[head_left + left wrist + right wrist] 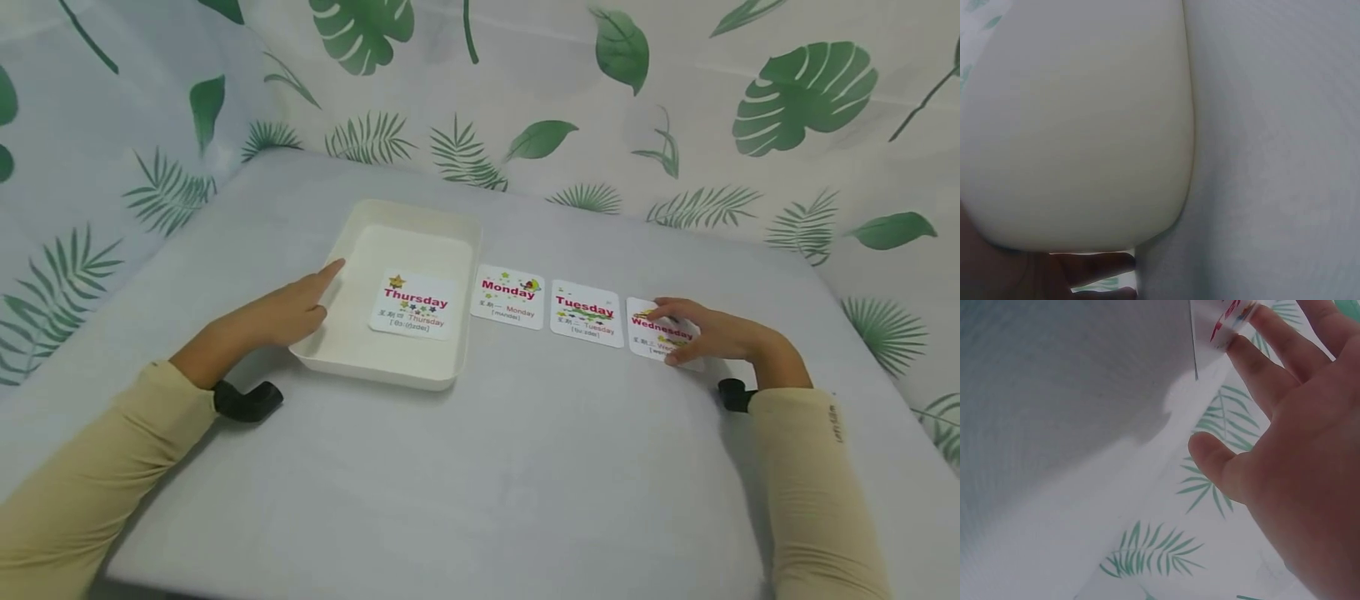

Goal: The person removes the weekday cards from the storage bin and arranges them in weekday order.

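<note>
My left hand (288, 308) rests at the left rim of a shallow white tray (356, 371), index finger stretched out and thumb overlapping the rim. A white card reading "Thursday" (411, 305) lies inside that tray. On the table to its right, a "Monday" card (508, 297), a "Tuesday" card (587, 313) and a "Wednesday" card (645, 337) form a row. Over the Wednesday card is my right hand (720, 332), its fingers spread and fingertips at the card, covering part of it. In the right wrist view the thumb (1213, 459) stands apart from the fingers.
A pale cloth covers the table (525, 467). Behind it and at the sides hangs a white curtain (525, 75) printed with green leaves. Black wrist straps (247, 402) show below the beige sleeves (813, 483).
</note>
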Demonstrator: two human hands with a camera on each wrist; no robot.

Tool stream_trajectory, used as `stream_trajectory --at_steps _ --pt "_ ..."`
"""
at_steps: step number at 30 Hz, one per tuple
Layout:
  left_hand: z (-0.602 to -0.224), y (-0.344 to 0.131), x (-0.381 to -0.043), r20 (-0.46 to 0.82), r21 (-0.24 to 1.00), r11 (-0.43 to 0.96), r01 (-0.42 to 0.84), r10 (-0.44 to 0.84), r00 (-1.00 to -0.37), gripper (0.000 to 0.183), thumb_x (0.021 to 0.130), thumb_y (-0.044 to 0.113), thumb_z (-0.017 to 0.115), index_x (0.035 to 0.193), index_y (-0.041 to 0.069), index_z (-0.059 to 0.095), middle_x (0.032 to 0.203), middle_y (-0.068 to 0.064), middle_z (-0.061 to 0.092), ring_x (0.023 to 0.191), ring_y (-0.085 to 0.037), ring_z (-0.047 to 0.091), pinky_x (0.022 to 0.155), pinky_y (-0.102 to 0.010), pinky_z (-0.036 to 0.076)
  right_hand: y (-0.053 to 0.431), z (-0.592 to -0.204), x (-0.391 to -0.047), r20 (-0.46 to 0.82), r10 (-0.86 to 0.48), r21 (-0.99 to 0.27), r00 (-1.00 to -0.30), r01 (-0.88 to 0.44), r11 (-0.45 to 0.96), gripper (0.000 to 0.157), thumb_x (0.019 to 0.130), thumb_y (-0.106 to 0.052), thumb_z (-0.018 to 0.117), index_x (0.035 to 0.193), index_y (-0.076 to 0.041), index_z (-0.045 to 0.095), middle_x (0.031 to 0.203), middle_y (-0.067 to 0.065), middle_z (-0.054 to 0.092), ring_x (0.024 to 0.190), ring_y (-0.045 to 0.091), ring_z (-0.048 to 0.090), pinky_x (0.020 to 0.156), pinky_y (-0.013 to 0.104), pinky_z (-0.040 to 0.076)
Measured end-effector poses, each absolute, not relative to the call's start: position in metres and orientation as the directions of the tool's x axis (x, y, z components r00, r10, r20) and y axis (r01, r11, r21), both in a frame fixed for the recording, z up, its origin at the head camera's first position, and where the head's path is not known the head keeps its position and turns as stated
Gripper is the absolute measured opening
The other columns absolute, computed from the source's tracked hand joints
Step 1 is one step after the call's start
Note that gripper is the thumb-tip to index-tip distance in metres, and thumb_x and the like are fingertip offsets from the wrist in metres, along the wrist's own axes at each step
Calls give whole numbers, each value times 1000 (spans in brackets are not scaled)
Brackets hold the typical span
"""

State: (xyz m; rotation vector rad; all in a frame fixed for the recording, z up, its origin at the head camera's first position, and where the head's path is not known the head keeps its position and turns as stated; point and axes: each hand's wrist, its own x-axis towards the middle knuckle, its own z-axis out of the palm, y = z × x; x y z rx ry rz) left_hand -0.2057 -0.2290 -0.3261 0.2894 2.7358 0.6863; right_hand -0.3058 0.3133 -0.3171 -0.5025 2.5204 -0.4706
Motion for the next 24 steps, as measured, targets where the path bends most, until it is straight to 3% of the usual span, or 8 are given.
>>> stream_trajectory --at_steps 14,19,24 --pt "-324 -232 -205 -241 482 867 130 273 -931 69 87 5 29 145 2 -8 150 -28 2 138 -43 5 111 -56 10 306 -312 -304 -433 -438 -402 -788 -266 876 68 77 -29 70 135 -13 38 152 17 11 135 45 9 101 68 14" --pt "-325 -232 -206 -251 483 868 112 260 -932 70 87 5 29 145 3 -9 150 -28 2 137 -43 5 111 -56 10 295 -309 -300 -404 -399 -354 -823 -262 898 64 80 -38 64 135 -16 40 153 16 9 136 45 7 100 70 14" --pt "-325 -229 -207 -255 489 864 118 271 -928 69 87 5 29 145 2 -8 150 -27 2 138 -43 5 111 -56 9 275 -308 -290 -289 -368 -334 -884 -267 904 64 85 -43 57 138 -14 36 154 11 4 138 43 4 98 74 11"
